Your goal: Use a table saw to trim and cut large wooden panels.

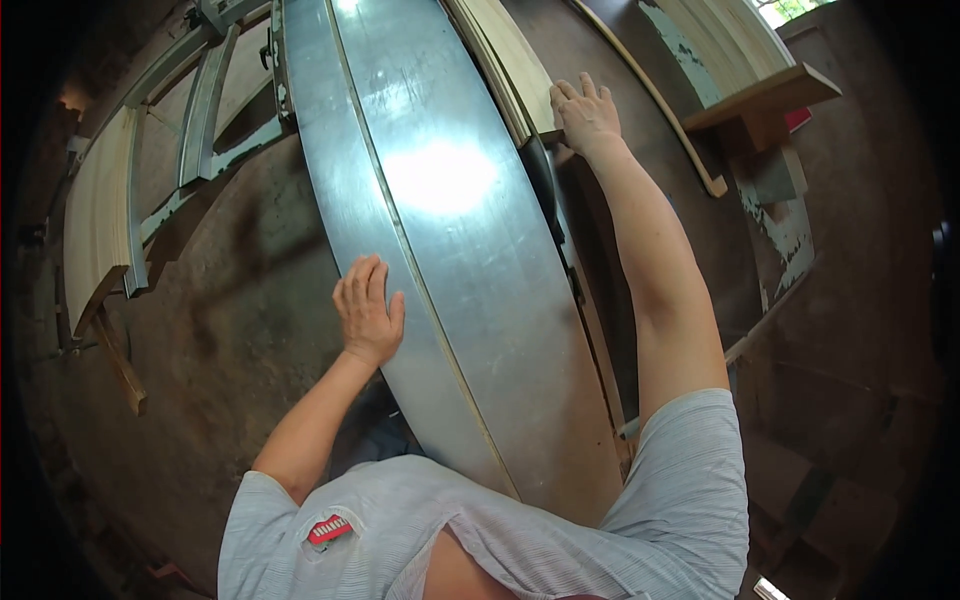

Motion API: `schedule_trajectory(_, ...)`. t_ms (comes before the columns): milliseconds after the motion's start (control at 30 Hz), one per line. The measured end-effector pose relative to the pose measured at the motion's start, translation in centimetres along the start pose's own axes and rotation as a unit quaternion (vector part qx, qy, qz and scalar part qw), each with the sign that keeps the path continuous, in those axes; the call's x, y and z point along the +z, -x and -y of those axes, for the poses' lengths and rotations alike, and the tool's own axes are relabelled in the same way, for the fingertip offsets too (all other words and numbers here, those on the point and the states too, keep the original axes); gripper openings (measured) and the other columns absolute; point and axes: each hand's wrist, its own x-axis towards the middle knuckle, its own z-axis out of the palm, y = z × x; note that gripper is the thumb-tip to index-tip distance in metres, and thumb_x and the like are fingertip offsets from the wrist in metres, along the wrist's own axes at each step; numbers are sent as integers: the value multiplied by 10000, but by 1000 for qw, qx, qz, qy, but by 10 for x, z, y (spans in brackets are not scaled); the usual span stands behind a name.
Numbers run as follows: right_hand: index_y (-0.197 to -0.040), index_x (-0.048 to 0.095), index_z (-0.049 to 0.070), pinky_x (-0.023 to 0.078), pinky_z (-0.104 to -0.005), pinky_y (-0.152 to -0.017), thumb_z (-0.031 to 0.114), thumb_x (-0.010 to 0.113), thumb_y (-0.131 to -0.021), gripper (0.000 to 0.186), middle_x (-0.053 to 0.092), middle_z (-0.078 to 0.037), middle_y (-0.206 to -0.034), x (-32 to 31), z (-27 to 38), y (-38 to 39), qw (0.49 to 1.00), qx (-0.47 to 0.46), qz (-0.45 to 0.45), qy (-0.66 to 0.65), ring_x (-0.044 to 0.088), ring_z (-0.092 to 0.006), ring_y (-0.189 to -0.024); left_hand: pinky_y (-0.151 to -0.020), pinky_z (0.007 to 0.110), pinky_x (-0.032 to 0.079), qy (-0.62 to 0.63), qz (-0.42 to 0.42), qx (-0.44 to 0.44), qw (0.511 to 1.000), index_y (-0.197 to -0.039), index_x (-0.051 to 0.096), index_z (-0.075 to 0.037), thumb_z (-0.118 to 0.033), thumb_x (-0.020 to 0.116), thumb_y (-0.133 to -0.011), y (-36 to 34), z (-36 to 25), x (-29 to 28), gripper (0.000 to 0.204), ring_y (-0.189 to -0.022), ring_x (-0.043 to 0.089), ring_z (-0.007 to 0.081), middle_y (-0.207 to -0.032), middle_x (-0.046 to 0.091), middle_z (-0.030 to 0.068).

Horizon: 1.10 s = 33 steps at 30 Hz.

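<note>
A long shiny metal machine table [480, 270] runs away from my body, with a narrow slot [400, 235] along its length. My left hand [368, 312] is at the table's left edge, palm down with fingers stretched out and thumb apart, holding nothing. Farther off on the right, my arm reaches out to a stack of pale wooden boards [505, 65] beside the table. At the near right corner of these boards is my right hand [588, 115], fingers spread; it appears to touch the wood without wrapping round it.
To the left, a metal frame [205, 110] carries a curved-looking pale wooden panel [105, 215]. A brown cane-like rod [660, 95] lies right of the boards. More light planks [725, 50] stand at the far right with a brown board [765, 95] across their end.
</note>
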Motion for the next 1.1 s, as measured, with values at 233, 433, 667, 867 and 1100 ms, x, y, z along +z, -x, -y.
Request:
schedule_trajectory(233, -1394, 552, 160, 402, -391, -1129, 64, 581, -856, 547, 428, -18, -1540, -43, -63, -82, 998, -44, 39, -25, 394, -258, -1415, -1111, 505, 263, 24, 20, 0, 1000, -1377, 459, -31, -208, 621, -877, -9, 12, -11, 555, -1387, 353, 333, -1430, 425, 138)
schedule_trajectory(433, -1288, 610, 18, 498, -374, -961, 275, 603, -941, 432, 686, -188, -1185, -93, -165, 65, 922, 108, -79, -364, 663, -311, -1104, -1111, 513, 271, 10, 24, 20, 999, -1387, 452, -30, -213, 616, -877, -4, 32, -23, 567, -1383, 364, 333, -1444, 419, 134)
schedule_trajectory(667, -1340, 541, -26, 453, -395, -1041, 315, 672, -910, 564, 583, -224, -1318, -38, -129, 445, 876, 309, 64, -366, 566, -361, -1225, -1120, 514, 254, -20, -38, 16, 999, -1383, 457, -12, -213, 574, -908, -13, -12, 0, 529, -1406, 352, 336, -1462, 446, 147)
schedule_trajectory(867, -1414, 438, -35, 376, -430, -1112, 301, 720, -835, 726, 462, -227, -1420, 0, -81, 530, 866, 345, 142, -333, 423, -394, -1339, -1134, 519, 245, -45, -51, 40, 997, -1379, 459, 0, -203, 572, -905, 13, -27, 22, 528, -1412, 339, 343, -1482, 418, 164)
schedule_trajectory(1100, -1470, 391, -4, 425, -392, -1074, 220, 714, -751, 819, 540, -248, -1378, -72, -68, 529, 800, 394, 201, -405, 541, -366, -1266, -1144, 511, 250, -12, -29, 39, 999, -1363, 465, 14, -218, 586, -891, 25, -11, -50, 539, -1415, 325, 328, -1453, 416, 161)
